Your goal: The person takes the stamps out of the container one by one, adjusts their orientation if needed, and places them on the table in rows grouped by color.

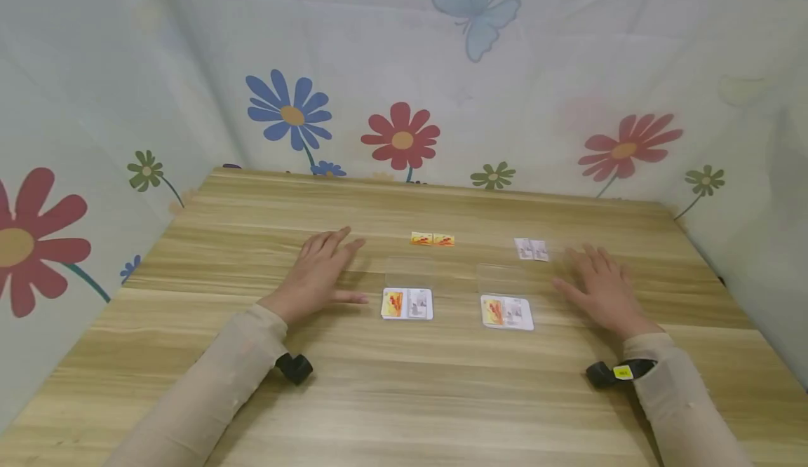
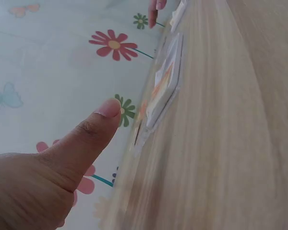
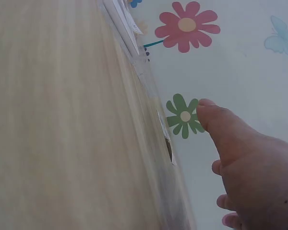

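Note:
My left hand [image 1: 315, 274] hovers over the table left of two small flat cases, fingers spread and holding nothing; its thumb [image 2: 93, 129] points toward the nearer case. To the right of them, my right hand [image 1: 600, 288] is also spread and holds nothing. The left case [image 1: 407, 317] and the right case [image 1: 508, 325] lie with their clear lids folded back. In each sit a yellow-orange stamp-like card [image 1: 393, 303] and a pale grey one [image 1: 419, 303]. Behind lie a pair of yellow-orange cards [image 1: 433, 239] and, farther right, two pale grey cards [image 1: 532, 249].
The wood-grain table [image 1: 442, 411] runs back to a cloth backdrop [image 1: 536, 102] printed with flowers and a butterfly. Black wrist cameras are strapped at the left cuff [image 1: 243, 355] and the right cuff [image 1: 656, 351]. The clear lids [image 1: 410, 271] lie behind their cases.

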`<state>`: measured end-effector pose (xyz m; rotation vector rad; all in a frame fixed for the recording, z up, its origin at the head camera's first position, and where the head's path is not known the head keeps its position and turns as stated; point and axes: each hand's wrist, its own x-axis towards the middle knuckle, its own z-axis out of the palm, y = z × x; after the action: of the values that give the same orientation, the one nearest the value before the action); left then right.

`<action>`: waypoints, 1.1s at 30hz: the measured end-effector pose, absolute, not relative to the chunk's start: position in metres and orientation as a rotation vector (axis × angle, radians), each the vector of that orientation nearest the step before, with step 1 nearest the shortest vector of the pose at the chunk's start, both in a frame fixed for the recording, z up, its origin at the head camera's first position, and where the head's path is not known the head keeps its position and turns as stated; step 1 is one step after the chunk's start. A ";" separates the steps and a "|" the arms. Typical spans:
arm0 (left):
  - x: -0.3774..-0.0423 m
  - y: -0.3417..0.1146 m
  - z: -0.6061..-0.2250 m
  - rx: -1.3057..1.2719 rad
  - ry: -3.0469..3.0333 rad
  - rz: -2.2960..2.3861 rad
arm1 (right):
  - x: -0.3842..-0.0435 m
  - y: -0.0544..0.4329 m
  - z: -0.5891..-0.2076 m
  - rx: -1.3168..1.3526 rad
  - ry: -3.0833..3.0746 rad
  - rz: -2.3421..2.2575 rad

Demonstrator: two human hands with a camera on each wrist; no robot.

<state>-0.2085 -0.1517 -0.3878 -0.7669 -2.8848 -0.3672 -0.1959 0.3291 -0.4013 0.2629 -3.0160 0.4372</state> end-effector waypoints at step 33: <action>-0.192 -0.135 -0.363 -0.901 -2.888 -0.571 | -0.187 0.288 -0.383 0.424 -2.849 0.682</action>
<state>-0.1922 -0.1345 -0.3625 -0.9012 -2.8882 -0.5706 -0.1872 0.2884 -0.3834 0.4241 -2.8489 0.6824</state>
